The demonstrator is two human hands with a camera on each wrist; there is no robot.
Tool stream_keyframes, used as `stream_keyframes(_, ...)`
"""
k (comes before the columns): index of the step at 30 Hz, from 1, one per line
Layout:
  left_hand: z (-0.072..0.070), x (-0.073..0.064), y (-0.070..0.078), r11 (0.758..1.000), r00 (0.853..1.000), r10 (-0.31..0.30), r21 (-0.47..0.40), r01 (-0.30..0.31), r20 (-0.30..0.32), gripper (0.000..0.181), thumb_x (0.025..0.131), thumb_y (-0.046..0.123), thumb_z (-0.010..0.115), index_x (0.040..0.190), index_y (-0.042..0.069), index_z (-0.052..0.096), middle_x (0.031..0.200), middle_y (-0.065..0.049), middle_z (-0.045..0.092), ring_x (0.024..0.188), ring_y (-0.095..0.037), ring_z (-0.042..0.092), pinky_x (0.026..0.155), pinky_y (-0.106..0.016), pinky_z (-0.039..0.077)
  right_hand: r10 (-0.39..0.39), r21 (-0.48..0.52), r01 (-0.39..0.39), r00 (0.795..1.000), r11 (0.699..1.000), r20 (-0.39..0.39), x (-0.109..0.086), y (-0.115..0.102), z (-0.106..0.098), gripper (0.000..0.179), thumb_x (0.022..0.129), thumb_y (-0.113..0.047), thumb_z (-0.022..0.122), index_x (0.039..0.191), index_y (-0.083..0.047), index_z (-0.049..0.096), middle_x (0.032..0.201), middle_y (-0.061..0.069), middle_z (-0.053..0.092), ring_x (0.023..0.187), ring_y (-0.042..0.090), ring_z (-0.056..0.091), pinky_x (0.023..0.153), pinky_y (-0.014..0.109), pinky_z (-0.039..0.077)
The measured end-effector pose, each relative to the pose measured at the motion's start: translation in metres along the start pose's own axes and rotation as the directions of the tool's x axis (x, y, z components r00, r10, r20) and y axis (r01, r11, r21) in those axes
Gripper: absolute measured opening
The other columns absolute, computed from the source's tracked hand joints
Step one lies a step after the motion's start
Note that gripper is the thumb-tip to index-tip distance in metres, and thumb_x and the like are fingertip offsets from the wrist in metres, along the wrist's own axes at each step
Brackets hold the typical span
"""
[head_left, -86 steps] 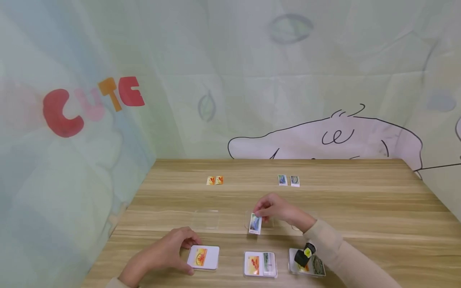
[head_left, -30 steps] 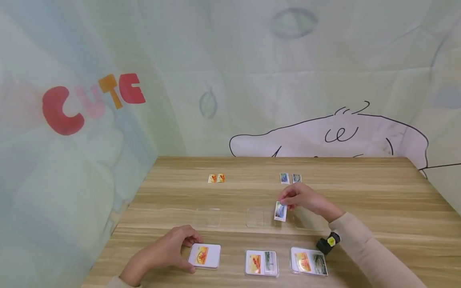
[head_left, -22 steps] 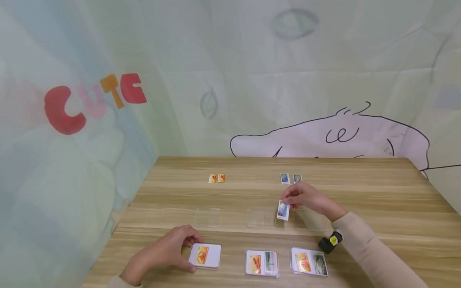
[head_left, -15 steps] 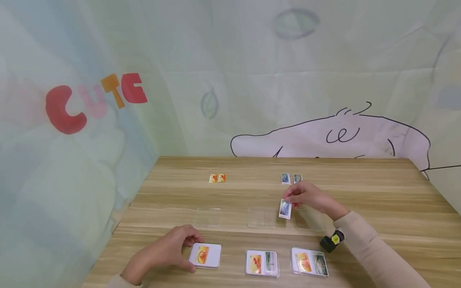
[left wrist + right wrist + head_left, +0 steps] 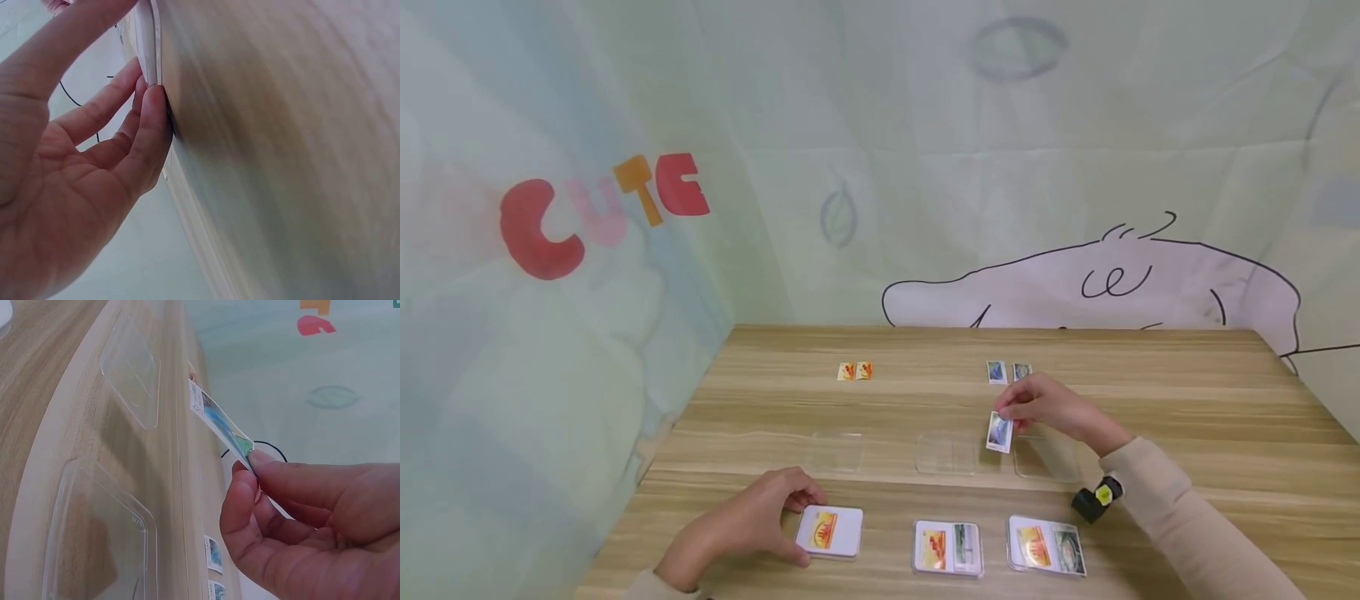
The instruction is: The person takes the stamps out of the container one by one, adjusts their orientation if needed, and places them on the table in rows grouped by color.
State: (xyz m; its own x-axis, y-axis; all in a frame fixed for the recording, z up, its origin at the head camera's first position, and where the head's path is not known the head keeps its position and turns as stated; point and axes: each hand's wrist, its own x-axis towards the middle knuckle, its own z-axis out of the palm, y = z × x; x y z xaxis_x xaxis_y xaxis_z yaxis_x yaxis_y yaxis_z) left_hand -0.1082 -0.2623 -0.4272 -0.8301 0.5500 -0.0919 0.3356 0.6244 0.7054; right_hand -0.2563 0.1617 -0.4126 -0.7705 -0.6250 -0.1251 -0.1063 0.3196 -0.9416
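My right hand [image 5: 1048, 408] pinches a postage stamp [image 5: 998, 432] with a blue picture by its upper end. In the right wrist view the stamp [image 5: 219, 423] hangs at a tilt from thumb and forefinger, above the tabletop. My left hand [image 5: 760, 521] spans the left side of a flat clear case [image 5: 847, 533] with a white insert and an orange-yellow stamp [image 5: 823, 530]. Its thumb and fingers hold the case's edges. In the left wrist view the fingertips [image 5: 154, 106] lie right at the case's rim, low by the wood.
Three clear lids [image 5: 943, 454] lie in a row across the wooden table [image 5: 1210, 400]. Two more cases, a middle one [image 5: 948, 564] and a right one [image 5: 1021, 560], hold two stamps each. Orange stamps [image 5: 855, 371] and blue-grey stamps [image 5: 997, 372] lie farther back.
My right hand has carried the stamp from over the middle lid to the right and slightly away from me, to beside the right lid. My left hand stays at its case.
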Motion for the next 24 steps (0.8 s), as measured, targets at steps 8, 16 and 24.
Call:
stream_keyframes(8, 0.001, 0.0, 0.0, 1.0, 1.0, -0.001, 0.004, 0.001, -0.001, 0.059, 0.063, 0.027, 0.096, 0.109, 0.007, 0.065, 0.103, 0.005, 0.06, 0.093, -0.009, 0.059, 0.084, -0.028, 0.052, 0.026, -0.031, -0.027, 1.0, 0.999, -0.017, -0.001, 0.001, -0.005, 0.014, 0.095, 0.002, 0.063, 0.101, 0.014, 0.065, 0.083, 0.007, 0.066, 0.071, 0.017, 0.058, 0.066, 0.028, 0.054)
stream_keyframes(16, 0.0, 0.0, 0.001, 1.0, 1.0, -0.005, -0.007, 0.005, 0.006, 0.059, 0.064, 0.026, 0.095, 0.11, 0.006, 0.064, 0.104, 0.004, 0.06, 0.093, -0.008, 0.058, 0.084, -0.028, 0.052, 0.024, -0.035, -0.026, 0.999, 0.999, -0.031, -0.004, 0.004, -0.01, 0.014, 0.095, 0.003, 0.062, 0.101, 0.015, 0.064, 0.083, 0.006, 0.065, 0.072, 0.016, 0.058, 0.066, 0.028, 0.053)
stream_keyframes(24, 0.002, -0.001, -0.001, 1.0, 1.0, -0.008, 0.004, 0.008, -0.013, 0.059, 0.063, 0.027, 0.096, 0.109, 0.007, 0.065, 0.102, 0.005, 0.06, 0.093, -0.009, 0.058, 0.084, -0.029, 0.052, 0.039, -0.08, -0.043, 0.997, 0.996, -0.06, -0.006, 0.004, -0.019, 0.012, 0.095, 0.002, 0.062, 0.101, 0.011, 0.066, 0.084, 0.007, 0.065, 0.074, 0.02, 0.059, 0.067, 0.029, 0.053)
